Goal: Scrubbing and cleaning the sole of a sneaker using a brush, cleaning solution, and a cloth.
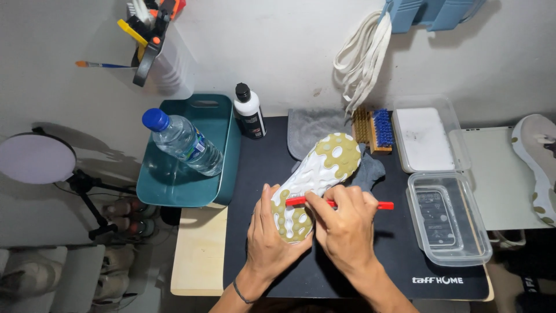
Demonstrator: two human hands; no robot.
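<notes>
Gripping the sneaker (315, 174) sole-up over the black mat (260, 174), the left hand (272, 232) has its fingers wrapped around the heel end. The sole is white foam with olive rubber pods, oval-dimpled. The right hand (344, 223) pinches a slim red plastic brush (341, 203), fingers closed on its handle, laid across the sole. A clear plastic tub (449, 217) holding water sits just right.

We see a plain white wall (278, 52); a pale wooden table (200, 255) under a black mat (260, 168); a round lamp (36, 157) on its stand at left
</notes>
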